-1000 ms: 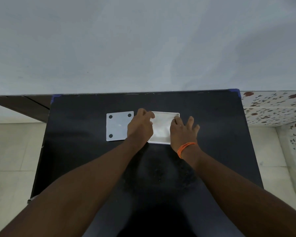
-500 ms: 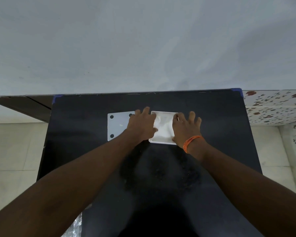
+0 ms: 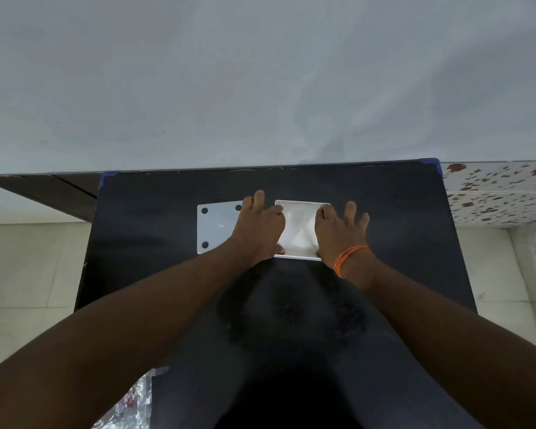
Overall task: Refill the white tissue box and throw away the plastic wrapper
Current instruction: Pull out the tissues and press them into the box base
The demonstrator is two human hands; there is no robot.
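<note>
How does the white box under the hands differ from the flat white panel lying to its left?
The white box has a raised rim and white tissue showing inside; the flat panel is a thin sheet with dark round dots at its corners. Both hands press on the box, left hand and right hand at its sides; the panel is only overlapped by the left hand. Both are white, roughly square, and lie on the black table.

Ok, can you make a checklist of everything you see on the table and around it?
Surface: black table, dusty smudges near the middle.
Job's things: white tissue box, open, tissues inside; white lid with dark dots lying flat to its left.
Clutter: crinkly plastic wrapper off the table's near left edge.
Hands: left hand and right hand on the box's sides; orange wristband on the right.
Cables: nothing seen.
Surroundings: grey wall, pale floor tiles, speckled tiles at right.
</note>
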